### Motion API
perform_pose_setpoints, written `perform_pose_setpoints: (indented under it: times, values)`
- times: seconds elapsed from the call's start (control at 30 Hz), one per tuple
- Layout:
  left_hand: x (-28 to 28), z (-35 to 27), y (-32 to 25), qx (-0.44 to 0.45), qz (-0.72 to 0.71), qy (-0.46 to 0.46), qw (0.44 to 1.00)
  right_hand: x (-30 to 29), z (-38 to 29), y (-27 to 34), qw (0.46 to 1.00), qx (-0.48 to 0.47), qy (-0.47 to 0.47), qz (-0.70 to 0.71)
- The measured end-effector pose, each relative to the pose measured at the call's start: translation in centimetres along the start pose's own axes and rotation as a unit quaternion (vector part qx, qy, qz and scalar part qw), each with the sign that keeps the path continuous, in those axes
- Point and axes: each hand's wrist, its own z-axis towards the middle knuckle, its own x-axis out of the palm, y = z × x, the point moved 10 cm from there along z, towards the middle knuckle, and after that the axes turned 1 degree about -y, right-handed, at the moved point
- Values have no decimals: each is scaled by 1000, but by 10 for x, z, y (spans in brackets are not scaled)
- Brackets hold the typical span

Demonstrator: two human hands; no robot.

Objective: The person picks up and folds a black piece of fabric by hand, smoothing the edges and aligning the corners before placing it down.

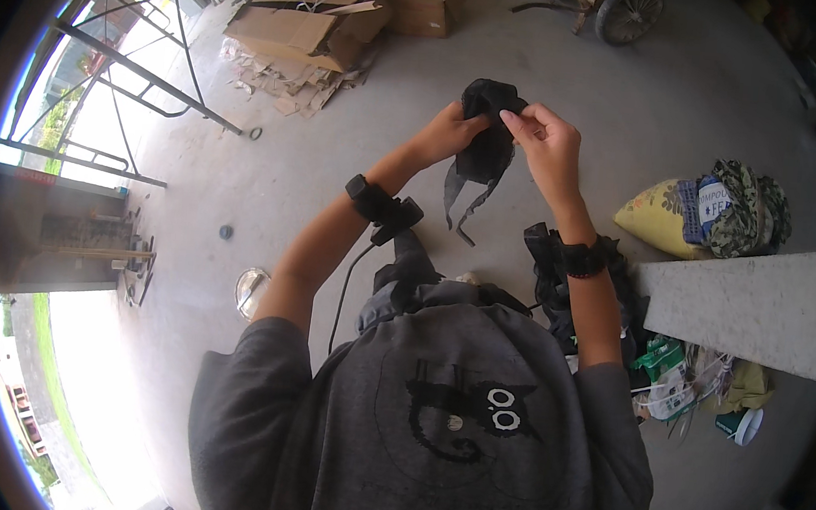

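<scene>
A piece of thin black fabric (484, 153) is held up in front of me, with two narrow strips dangling from its lower end. My left hand (453, 135) grips its left side, the thumb lying across the cloth. At the upper right edge, my right hand (545, 135) pinches the fabric between thumb and fingertips. Black devices are strapped to both wrists. Below my right forearm lies a heap of black cloth (553, 288), partly hidden by the arm.
A pale board (749, 303) juts in from the right, near a yellow sack (659, 217) with camouflage cloth (749, 210). Cardboard boxes (304, 20) and a wheeled cart (625, 13) stand ahead. Metal scaffolding (149, 76) is at left. A shiny round dish (252, 292) sits on the floor.
</scene>
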Motion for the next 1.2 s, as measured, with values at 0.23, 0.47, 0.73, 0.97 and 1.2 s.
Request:
perform_pose_setpoints:
  times: [0.23,0.47,0.73,0.97,1.2]
  values:
    - [12,-5,17,9,71,51,996,1,9,-9,982,102,-63,144]
    - [-2,-5,26,-44,-74,2,996,11,-3,-21,985,140,-50,90]
    - [-1,-14,7,-26,-113,4,993,32,-14,-17,984,145,54,85]
    - [17,-15,10,-48,-247,73,965,27,-6,-8,990,140,18,-27]
    - [-16,-4,0,10,-197,-114,974,36,-7,-6,998,37,10,40]
